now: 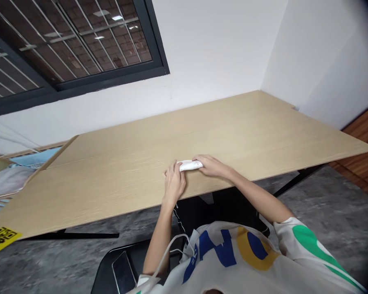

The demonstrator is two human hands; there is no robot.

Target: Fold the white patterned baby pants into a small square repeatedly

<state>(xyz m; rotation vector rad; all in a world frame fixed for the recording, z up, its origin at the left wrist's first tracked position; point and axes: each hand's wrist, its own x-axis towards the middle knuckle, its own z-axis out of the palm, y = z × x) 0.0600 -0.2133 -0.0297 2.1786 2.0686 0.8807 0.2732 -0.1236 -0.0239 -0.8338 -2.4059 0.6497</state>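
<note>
A small white rolled bundle, with faint marks on its surface, is held crosswise just above or on the table near its front edge. I cannot tell whether it is cloth or paper. My left hand is closed around its left end, fingers curled over it. My right hand grips the right end between thumb and fingers. Only the middle of the bundle shows between the two hands.
The light wooden table runs along a white wall beneath a barred window. Boxes with blue and white contents stand at the left. A phone lies on a black seat. A white cable crosses my left arm.
</note>
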